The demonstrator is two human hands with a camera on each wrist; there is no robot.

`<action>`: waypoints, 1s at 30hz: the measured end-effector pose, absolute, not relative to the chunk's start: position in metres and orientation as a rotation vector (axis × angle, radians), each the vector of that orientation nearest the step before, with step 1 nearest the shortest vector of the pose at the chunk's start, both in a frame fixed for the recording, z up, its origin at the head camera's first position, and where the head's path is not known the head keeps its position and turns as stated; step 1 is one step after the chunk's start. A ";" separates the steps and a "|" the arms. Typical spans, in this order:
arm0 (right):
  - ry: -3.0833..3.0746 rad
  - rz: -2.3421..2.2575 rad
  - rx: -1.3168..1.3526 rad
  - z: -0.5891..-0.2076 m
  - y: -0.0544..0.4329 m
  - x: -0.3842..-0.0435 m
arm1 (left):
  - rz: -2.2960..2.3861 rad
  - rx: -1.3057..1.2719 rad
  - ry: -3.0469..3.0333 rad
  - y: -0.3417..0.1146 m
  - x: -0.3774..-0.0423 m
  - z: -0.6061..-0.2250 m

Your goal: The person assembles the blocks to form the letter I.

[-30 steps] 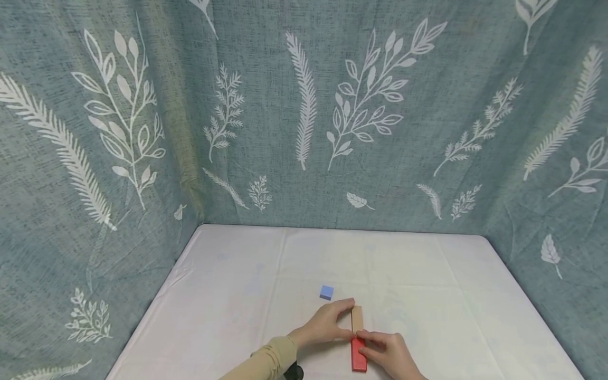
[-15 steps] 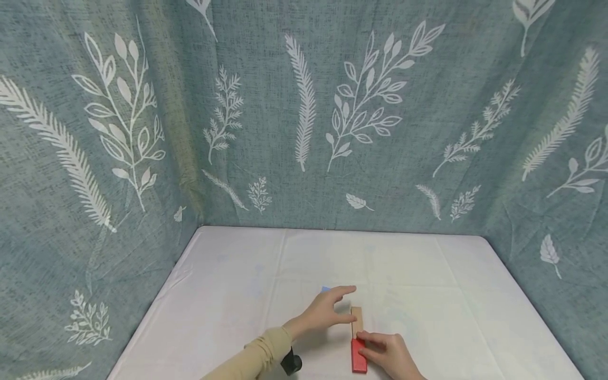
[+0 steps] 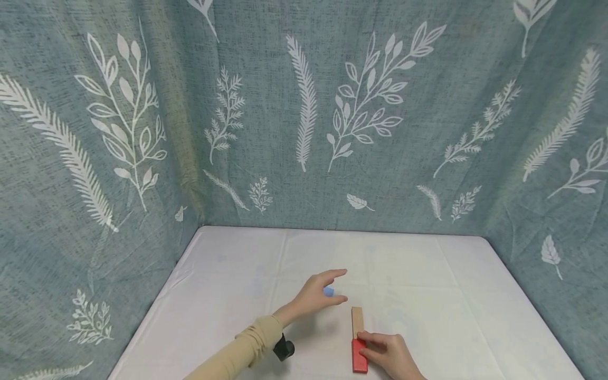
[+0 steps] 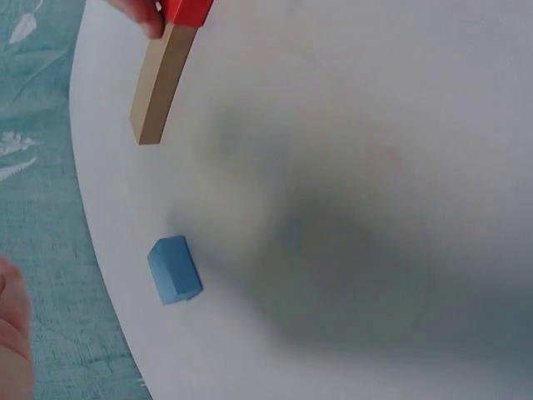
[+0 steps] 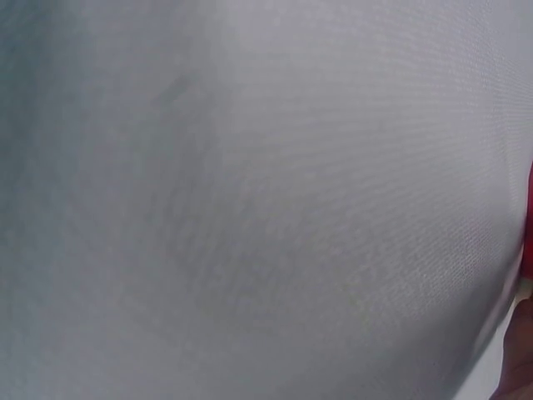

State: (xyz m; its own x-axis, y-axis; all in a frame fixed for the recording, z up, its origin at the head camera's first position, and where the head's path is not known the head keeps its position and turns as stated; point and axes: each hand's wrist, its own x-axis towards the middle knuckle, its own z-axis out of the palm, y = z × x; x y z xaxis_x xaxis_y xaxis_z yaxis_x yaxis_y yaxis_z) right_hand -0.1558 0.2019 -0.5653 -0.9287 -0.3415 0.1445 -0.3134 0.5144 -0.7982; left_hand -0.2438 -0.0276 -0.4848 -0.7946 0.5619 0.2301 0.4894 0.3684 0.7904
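My left hand [image 3: 313, 294] is above the table in the head view, thumb and fingers spread apart, nothing between them. Below it and partly hidden by it lies a small blue block [image 3: 329, 291]; the left wrist view shows this block [image 4: 175, 271] whole, with a sloped top edge. A long plain wooden block [image 3: 357, 321] lies end to end with a red block [image 3: 359, 360] in front of it. My right hand [image 3: 393, 354] holds the red block near that joint with curled finger and thumb. Only a sliver of red block [image 5: 529, 225] enters the right wrist view.
A white cloth [image 3: 427, 295] covers the table. Green-blue curtains [image 3: 266, 132] with white leaf prints enclose its back and sides. A black wrist camera [image 3: 284, 348] hangs beneath my left forearm, close over the cloth.
My left hand has let go of the wooden block and moved away and leftward to above the blue block, its fingers wide apart. The right hand and the joined blocks have stayed put.
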 end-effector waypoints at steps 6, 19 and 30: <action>2.693 -1.404 -0.558 -0.564 0.203 -0.156 | 1.475 0.980 2.569 -0.034 -0.250 -0.482; 2.628 -1.413 -0.511 -0.562 0.201 -0.156 | 1.469 0.861 2.611 -0.052 -0.268 -0.484; 2.609 -1.419 -0.492 -0.561 0.201 -0.156 | 1.488 0.826 2.490 -0.060 -0.271 -0.501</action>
State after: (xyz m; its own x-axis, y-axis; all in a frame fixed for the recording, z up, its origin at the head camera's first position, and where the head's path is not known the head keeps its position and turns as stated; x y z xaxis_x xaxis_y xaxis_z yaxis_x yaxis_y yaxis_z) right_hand -0.1562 0.2012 -0.5608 -0.9383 -0.3436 0.0401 -0.2205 0.5047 -0.8347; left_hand -0.2711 -0.0598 -0.5006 -0.8428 0.5121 0.1657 0.3887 0.3660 0.8456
